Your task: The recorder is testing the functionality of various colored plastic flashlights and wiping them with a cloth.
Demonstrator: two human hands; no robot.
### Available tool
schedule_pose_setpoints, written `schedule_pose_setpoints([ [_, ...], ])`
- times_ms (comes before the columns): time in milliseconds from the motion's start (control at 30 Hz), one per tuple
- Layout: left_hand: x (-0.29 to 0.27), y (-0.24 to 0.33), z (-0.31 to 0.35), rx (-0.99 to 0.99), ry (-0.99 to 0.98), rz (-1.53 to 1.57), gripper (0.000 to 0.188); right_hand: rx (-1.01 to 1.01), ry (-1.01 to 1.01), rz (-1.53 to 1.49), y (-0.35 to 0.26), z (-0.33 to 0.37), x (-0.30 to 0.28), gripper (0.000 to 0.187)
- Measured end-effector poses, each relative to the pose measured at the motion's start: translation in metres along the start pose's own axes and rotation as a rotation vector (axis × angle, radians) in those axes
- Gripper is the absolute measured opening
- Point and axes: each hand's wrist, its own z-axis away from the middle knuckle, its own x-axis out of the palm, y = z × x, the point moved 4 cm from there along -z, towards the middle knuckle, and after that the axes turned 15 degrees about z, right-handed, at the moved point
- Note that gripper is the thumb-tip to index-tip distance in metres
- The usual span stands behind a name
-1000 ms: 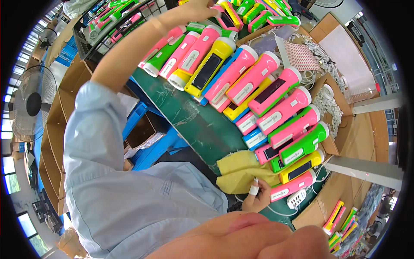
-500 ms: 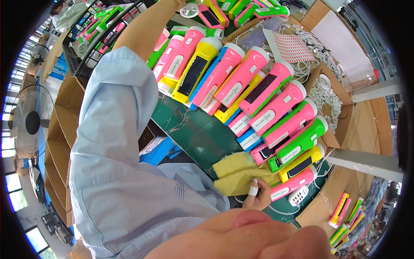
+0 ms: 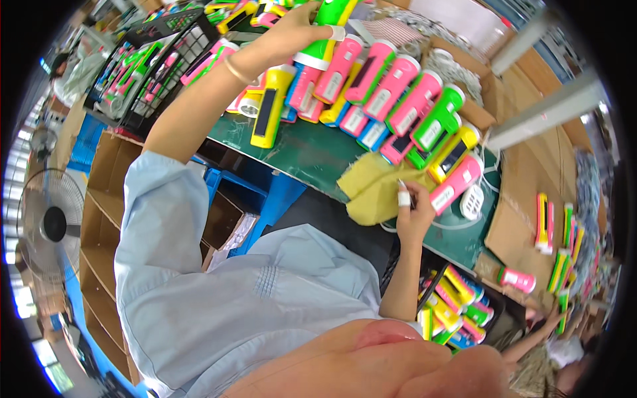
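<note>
My left hand (image 3: 296,34), its thumb wrapped in white tape, reaches over the far side of the green table (image 3: 312,156). It grips a green and yellow flashlight (image 3: 323,41), held above a row of pink, green, blue and yellow flashlights. Under that arm, a yellow flashlight (image 3: 269,106) with a dark panel lies at the row's left end. My right hand (image 3: 416,211) is closed beside a yellow cloth (image 3: 375,192), one finger taped white. A small pale tip shows at its fingers; its kind is unclear. Nearest to it lies a pink flashlight (image 3: 458,184).
A white multi-port block (image 3: 472,201) with a cable sits by the table's right edge. A black crate (image 3: 156,73) of flashlights stands at far left, another bin of flashlights (image 3: 458,302) at lower right. A grey post (image 3: 547,106) rises at right. A co-worker's hand (image 3: 549,323) holds a flashlight.
My left hand has come into view with the green and yellow flashlight. The view has shifted, bringing in my right forearm and the lower-right bin. My right hand stays closed by the cloth.
</note>
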Motion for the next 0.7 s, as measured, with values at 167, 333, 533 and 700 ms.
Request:
schedule_pose_setpoints([
  [167, 0.013, 0.032, 0.026, 0.325, 0.122, -0.176, 0.058, -0.066, 0.106, 0.163, -0.007, 0.008, -0.003, 0.021],
  [333, -0.049, 0.000, 0.181, 0.005, 0.516, 0.117, 0.032, -0.320, 0.240, 0.525, -0.059, 0.025, -0.007, 0.035],
  [533, -0.025, -0.076, 0.181, -0.247, 0.405, -0.060, 0.046, -0.423, 0.018, 0.114, -0.083, 0.011, 0.046, 0.024],
  [700, -0.015, -0.098, 0.182, -0.212, 0.416, -0.119, 0.037, -0.219, -0.309, -0.297, -0.085, 0.019, 0.108, 0.022],
])
